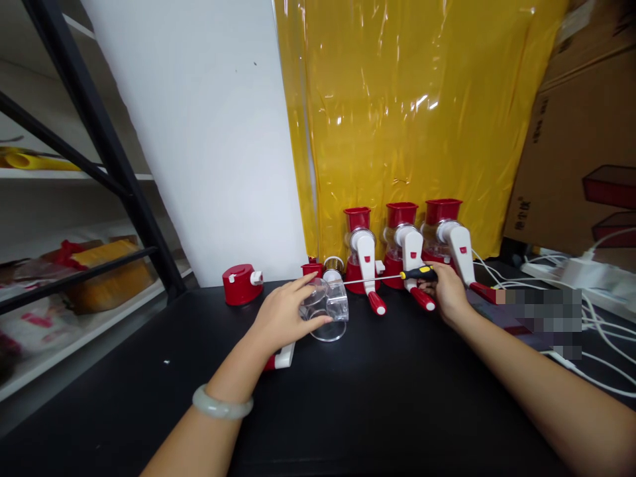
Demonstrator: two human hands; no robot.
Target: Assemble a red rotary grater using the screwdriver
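Observation:
My left hand [285, 315] grips a clear plastic housing [328, 308] lying on the black table [348, 411]. A small red part and a metal drum [334, 265] sit at its far end. My right hand [447, 291] is closed on a screwdriver with a black and yellow handle [420, 273]. Its thin shaft points left, with the tip at the housing's top. A red and white crank handle [281, 360] lies under my left wrist.
Three assembled red and white hand-crank grinders [405, 248] stand in a row against a yellow plastic sheet. A red round base [241, 283] rests at the left. White cables and a power strip [581, 271] lie right. Metal shelving stands left, cardboard boxes right.

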